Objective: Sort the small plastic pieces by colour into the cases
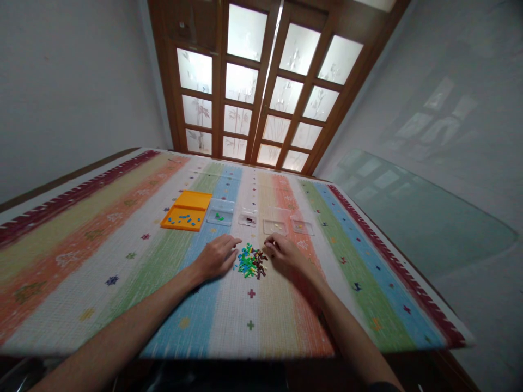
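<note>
A pile of small building-brick pieces (251,261), in green, blue, yellow and dark brown, lies on the striped cloth between my hands. At its left edge is my left hand (216,256), index finger stretched out and thumb apart, with nothing visible in it. My right hand (286,255) rests at the pile's right side, its fingers curled in towards the thumb. Whatever those fingertips may hold is too small to make out. Just beyond stand an orange case (188,211) with blue pieces, and a clear box (220,216) with green ones.
Farther right are a clear box (248,219) with dark pieces, another (274,226) with a few pale pieces, and a last clear box (303,226). The striped tablecloth (163,288) covers the table. Wooden glazed doors (257,81) stand behind it.
</note>
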`<state>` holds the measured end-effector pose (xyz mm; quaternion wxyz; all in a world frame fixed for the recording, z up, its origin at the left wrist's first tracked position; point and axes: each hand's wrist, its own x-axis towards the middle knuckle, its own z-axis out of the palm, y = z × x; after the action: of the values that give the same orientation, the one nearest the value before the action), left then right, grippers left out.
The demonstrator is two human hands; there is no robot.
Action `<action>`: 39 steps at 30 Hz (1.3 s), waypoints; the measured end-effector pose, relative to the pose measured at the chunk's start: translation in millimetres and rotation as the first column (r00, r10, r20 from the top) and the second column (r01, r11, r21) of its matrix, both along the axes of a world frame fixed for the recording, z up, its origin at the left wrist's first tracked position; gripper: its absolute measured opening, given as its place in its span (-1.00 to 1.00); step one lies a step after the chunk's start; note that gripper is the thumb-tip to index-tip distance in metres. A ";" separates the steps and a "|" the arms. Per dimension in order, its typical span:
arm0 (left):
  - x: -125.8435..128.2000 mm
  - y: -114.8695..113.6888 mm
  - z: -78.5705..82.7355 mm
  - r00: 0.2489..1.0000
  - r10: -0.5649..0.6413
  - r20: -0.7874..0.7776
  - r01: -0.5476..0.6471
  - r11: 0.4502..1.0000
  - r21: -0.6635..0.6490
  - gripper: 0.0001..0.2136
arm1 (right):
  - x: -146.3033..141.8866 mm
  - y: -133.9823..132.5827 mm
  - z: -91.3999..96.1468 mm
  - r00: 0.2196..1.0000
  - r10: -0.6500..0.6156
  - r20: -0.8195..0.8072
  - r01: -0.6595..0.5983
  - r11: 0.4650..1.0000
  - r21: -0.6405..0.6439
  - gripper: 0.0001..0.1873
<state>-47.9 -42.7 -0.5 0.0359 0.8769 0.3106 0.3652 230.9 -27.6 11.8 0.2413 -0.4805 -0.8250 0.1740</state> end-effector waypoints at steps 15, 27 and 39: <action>-3.4 2.8 -2.9 0.998 0.001 -0.067 -0.004 0.999 -0.046 -0.77 | -68.8 71.2 34.2 0.866 -0.275 0.418 0.264 0.961 0.085 -0.70; -2.0 0.8 0.4 0.985 -0.069 -0.158 0.060 0.996 -0.067 -0.81 | -7.3 48.1 32.9 0.993 0.013 0.115 -0.013 1.000 0.001 -0.77; -1.9 3.6 -6.4 0.980 -0.150 -0.128 0.139 0.986 -0.086 -0.82 | 27.8 -6.6 2.5 0.997 0.075 -0.036 -0.081 0.977 -0.199 -0.81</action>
<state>-49.8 -39.1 -6.9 0.0752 0.9176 0.2616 0.2896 258.7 -34.2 14.3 0.1964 -0.4672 -0.8181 0.2720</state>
